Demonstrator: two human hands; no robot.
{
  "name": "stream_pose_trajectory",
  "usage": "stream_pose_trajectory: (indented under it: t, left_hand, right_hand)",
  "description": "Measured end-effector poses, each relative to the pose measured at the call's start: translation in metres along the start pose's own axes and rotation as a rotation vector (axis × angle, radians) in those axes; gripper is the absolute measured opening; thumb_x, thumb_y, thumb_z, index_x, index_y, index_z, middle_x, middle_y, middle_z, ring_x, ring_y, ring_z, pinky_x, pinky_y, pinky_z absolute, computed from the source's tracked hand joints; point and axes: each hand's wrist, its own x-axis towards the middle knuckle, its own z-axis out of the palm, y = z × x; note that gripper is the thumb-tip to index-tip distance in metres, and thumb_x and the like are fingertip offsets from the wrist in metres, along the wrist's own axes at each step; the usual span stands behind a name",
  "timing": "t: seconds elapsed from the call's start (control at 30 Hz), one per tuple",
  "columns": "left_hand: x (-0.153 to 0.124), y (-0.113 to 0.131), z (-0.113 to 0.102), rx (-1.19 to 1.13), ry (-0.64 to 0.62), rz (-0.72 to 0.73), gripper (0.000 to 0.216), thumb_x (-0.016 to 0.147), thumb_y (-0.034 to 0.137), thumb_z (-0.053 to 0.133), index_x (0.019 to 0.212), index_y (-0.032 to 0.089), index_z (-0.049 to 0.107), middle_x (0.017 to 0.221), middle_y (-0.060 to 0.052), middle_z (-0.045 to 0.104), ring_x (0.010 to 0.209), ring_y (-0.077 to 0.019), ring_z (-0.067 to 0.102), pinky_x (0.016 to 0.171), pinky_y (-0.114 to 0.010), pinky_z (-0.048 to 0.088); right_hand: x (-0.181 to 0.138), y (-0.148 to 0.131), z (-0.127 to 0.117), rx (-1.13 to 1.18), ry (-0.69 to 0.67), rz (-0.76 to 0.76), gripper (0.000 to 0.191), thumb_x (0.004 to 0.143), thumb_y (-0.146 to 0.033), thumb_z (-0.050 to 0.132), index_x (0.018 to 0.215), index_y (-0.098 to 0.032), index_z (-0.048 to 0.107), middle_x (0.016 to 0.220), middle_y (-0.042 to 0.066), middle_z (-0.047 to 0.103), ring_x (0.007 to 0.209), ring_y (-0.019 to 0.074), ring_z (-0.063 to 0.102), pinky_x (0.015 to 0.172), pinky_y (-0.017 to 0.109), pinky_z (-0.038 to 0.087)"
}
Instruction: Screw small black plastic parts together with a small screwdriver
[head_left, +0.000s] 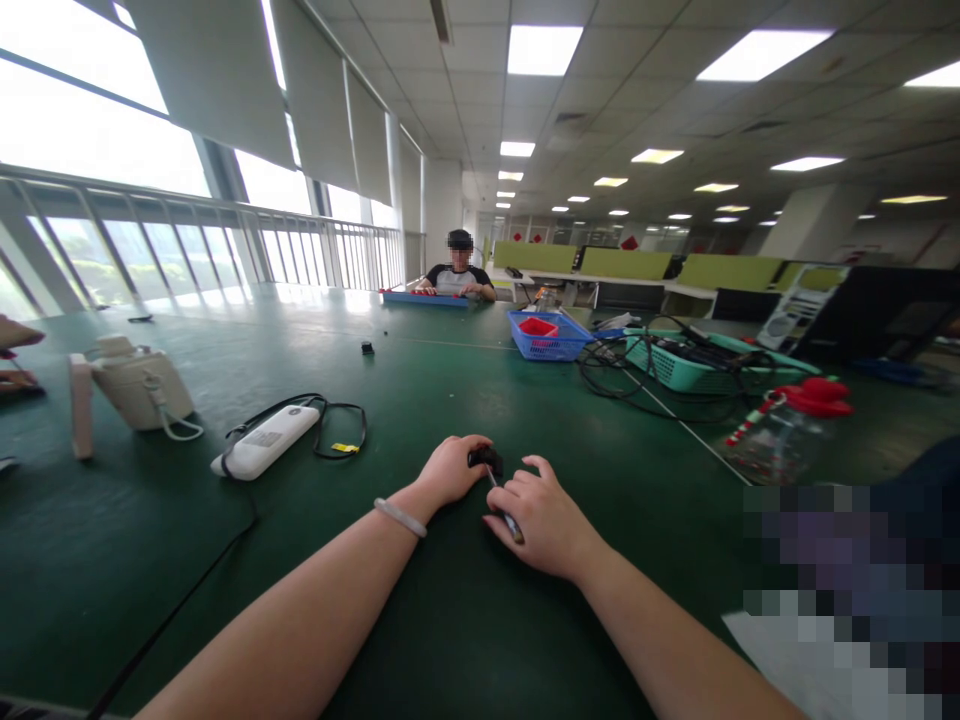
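My left hand (454,467), with a pale bangle (400,517) on its wrist, is closed on a small black part (486,458) just above the green tabletop. Its exact kind is too small to make out. In my right hand (541,515) is a screwdriver (512,526), its thin shaft slanting up and left. The shaft's tip meets the black part, or lies very close to it. My right index finger is lifted away while the other fingers wrap the handle.
A white power bank (270,442) with a black cable lies left, near a beige bottle (142,382). Right are a blue basket (551,343), a teal basket (675,365) with tangled cables, and a red-lidded jar (787,440). A person (459,275) sits opposite.
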Motion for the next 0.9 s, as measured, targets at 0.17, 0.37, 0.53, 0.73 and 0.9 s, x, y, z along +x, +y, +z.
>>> stream_pose_trajectory:
  t: [0.17, 0.37, 0.53, 0.73, 0.9]
  left_hand:
    - [0.0007, 0.0002, -0.0001, 0.002, -0.002, 0.007, 0.044, 0.078, 0.024, 0.068, 0.122, 0.023, 0.064, 0.114, -0.005, 0.071, 0.108, -0.0235, 0.062, 0.097, -0.032, 0.045]
    - [0.002, -0.0007, 0.0015, -0.017, 0.01, 0.006, 0.039, 0.077, 0.025, 0.07, 0.116, 0.024, 0.066, 0.109, -0.003, 0.073, 0.103, -0.0222, 0.064, 0.092, -0.031, 0.048]
    - [0.0022, -0.0018, 0.0024, -0.027, 0.018, 0.007, 0.037, 0.077, 0.025, 0.071, 0.113, 0.024, 0.066, 0.107, -0.003, 0.073, 0.101, -0.0216, 0.065, 0.09, -0.03, 0.048]
    - [0.0021, -0.0022, 0.0022, -0.024, 0.023, 0.004, 0.037, 0.076, 0.026, 0.071, 0.113, 0.024, 0.066, 0.104, -0.002, 0.073, 0.101, -0.0216, 0.064, 0.091, -0.031, 0.048]
    - [0.0016, -0.0021, 0.002, -0.025, 0.025, 0.009, 0.035, 0.077, 0.027, 0.071, 0.111, 0.025, 0.067, 0.105, -0.002, 0.073, 0.101, -0.0216, 0.065, 0.09, -0.03, 0.048]
  right_hand:
    - [-0.0012, 0.0036, -0.0037, 0.027, 0.033, 0.018, 0.016, 0.093, -0.027, 0.051, 0.08, -0.022, 0.059, 0.072, 0.001, 0.064, 0.075, 0.0179, 0.057, 0.103, 0.048, 0.027]
    - [-0.0017, 0.0043, -0.005, 0.03, 0.065, 0.041, 0.018, 0.092, -0.025, 0.048, 0.08, -0.021, 0.06, 0.071, 0.001, 0.064, 0.071, 0.0168, 0.055, 0.103, 0.045, 0.027]
    - [-0.001, 0.0035, -0.0054, 0.023, 0.056, 0.044, 0.017, 0.092, -0.023, 0.049, 0.08, -0.021, 0.06, 0.072, 0.001, 0.065, 0.072, 0.0167, 0.056, 0.103, 0.045, 0.027]
    - [-0.0023, 0.0053, -0.0094, 0.046, 0.089, 0.024, 0.021, 0.091, -0.027, 0.052, 0.074, -0.022, 0.063, 0.072, 0.0, 0.065, 0.074, 0.0165, 0.056, 0.105, 0.045, 0.025]
    - [-0.0035, 0.0096, -0.0096, 0.063, 0.097, 0.063, 0.024, 0.092, -0.033, 0.054, 0.073, -0.023, 0.065, 0.072, 0.0, 0.064, 0.076, 0.017, 0.056, 0.105, 0.046, 0.024]
